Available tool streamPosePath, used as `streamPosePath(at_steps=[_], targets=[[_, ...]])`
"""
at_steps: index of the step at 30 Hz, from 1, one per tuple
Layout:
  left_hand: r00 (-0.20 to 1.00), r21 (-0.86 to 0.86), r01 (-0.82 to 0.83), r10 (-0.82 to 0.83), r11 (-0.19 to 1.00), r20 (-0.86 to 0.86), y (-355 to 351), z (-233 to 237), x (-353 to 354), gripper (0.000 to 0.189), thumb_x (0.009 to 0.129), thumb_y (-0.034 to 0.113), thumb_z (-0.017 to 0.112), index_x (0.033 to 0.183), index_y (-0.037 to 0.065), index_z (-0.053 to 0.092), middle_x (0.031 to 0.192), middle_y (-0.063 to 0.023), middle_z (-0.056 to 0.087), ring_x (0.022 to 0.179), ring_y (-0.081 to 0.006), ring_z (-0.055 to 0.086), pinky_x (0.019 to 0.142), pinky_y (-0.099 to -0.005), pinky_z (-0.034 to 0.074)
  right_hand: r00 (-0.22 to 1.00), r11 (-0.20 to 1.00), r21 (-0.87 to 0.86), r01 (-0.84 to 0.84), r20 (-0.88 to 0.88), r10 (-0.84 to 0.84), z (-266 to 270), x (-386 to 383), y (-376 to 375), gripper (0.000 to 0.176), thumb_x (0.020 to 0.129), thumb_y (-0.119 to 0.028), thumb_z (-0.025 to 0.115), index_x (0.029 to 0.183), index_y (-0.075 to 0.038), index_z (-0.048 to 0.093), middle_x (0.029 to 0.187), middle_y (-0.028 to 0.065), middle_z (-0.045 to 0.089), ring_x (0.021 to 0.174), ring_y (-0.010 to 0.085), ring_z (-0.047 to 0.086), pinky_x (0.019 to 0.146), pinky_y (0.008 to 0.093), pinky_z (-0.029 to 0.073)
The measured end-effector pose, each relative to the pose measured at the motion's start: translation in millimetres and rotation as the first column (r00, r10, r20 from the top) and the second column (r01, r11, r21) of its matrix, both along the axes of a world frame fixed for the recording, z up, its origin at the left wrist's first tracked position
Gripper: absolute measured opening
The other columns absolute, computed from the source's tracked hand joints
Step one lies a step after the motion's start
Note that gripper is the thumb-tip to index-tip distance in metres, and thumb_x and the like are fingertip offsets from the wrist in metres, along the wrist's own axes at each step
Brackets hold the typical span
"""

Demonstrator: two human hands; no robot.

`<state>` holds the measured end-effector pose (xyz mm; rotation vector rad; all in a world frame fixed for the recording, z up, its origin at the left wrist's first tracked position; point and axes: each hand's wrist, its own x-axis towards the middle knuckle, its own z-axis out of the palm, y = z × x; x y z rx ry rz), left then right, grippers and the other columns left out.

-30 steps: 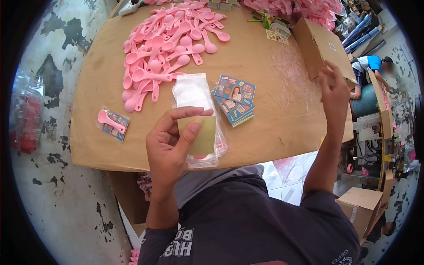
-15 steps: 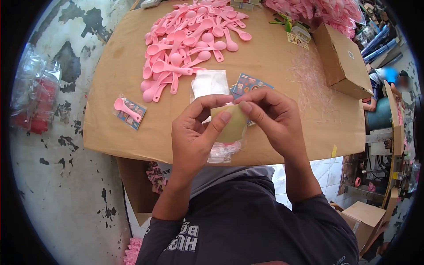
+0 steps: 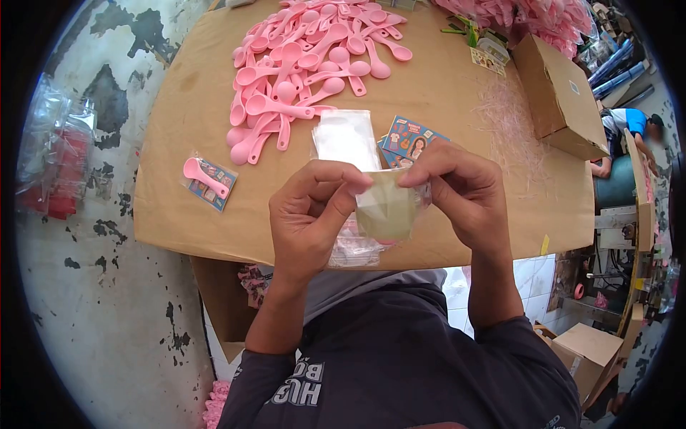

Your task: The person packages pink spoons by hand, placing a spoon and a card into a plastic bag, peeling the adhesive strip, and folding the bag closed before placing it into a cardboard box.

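1. Head view: the card, plain olive side showing, is held up above the near part of the table. Clear film shows at its right edge; whether the film encloses the whole card cannot be told.
2. Left hand: thumb and forefinger pinch the card's upper left corner. Risk: too hard a pinch may crease that corner.
3. Right hand: thumb and forefinger pinch at the upper right corner, where the film gathers. Risk: uneven pull between the hands may split or wrinkle the film, or let the card slip askew.
4. Bags: stacked beneath and just beyond the card. Risk: a low wrist could drag the slick stack out of line.
5. Printed cards: piled beside the bags, partly hidden by the right hand. Risk: a knuckle could fan the pile.
6. Spoons: loosely heaped beyond the bags. Risk: a nudge at the near edge could start a slide.
7. Packed spoon: well apart on the left; contact appears unlikely.
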<state>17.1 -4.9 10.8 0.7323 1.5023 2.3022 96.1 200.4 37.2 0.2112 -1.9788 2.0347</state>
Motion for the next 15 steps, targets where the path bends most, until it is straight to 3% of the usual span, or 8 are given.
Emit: streamPosePath(at_steps=[5,6,8,13,15], targets=[[1.0,0.026,0.027,-0.027,0.999,-0.013,-2.4,0.6,-0.5,0.008,0.101,0.0,0.061,0.107,-0.003,0.064,0.092,-0.0058,0.072,0.081,-0.0041,0.063,0.073,-0.0205,0.05,0.998,0.971,0.235,0.036,-0.061,-0.022,11.7,1.4,3.4,0.021,0.087,0.01,0.061,0.099,0.002,0.076,0.094,0.0089,0.071,0.087,0.0166,0.065,0.081,0.0303,0.05],[0.996,0.103,0.046,-0.053,0.994,0.071,-0.8,3.5,1.3,0.008,0.101,0.0,0.06,0.108,-0.002,0.063,0.093,-0.0065,0.072,0.08,-0.0043,0.063,0.073,-0.0207,0.05,0.997,0.947,0.317,0.044,-0.078,-0.02,15.4,1.8,3.4,0.022,0.085,0.01,0.061,0.099,0.002,0.076,0.094,0.0097,0.071,0.085,0.0176,0.065,0.08,0.0313,0.05],[0.985,0.181,0.056,-0.084,0.982,0.151,-2.0,2.2,1.2,0.008,0.101,0.001,0.059,0.108,-0.002,0.062,0.095,-0.0071,0.072,0.08,-0.0046,0.063,0.073,-0.0209,0.05,0.995,0.951,0.306,0.038,-0.103,-0.006,21.3,1.6,1.3,0.019,0.085,0.009,0.063,0.097,0.002,0.076,0.093,0.0098,0.071,0.085,0.0171,0.065,0.079,0.0304,0.05],[0.997,-0.046,0.066,-0.064,0.997,0.039,-1.5,-1.4,4.2,0.022,0.098,0.0,0.065,0.119,-0.003,0.057,0.103,-0.012,0.074,0.099,-0.0124,0.07,0.086,-0.0275,0.056,0.995,0.943,0.323,0.083,-0.074,-0.062,6.7,3.9,-6.2,0.014,0.088,0.007,0.067,0.099,0.002,0.074,0.094,0.0079,0.069,0.086,0.0137,0.064,0.077,0.0269,0.049],[0.989,-0.015,0.107,-0.105,0.994,0.107,2.8,11.4,7.6,0.029,0.098,-0.001,0.066,0.124,-0.004,0.056,0.107,-0.014,0.074,0.102,-0.0147,0.07,0.087,-0.0278,0.057,0.987,0.985,0.099,0.141,-0.086,-0.132,-1.1,3.9,-11.6,0.024,0.089,0.005,0.072,0.112,0.002,0.066,0.098,0.0049,0.067,0.088,0.0105,0.062,0.077,0.0248,0.049]])
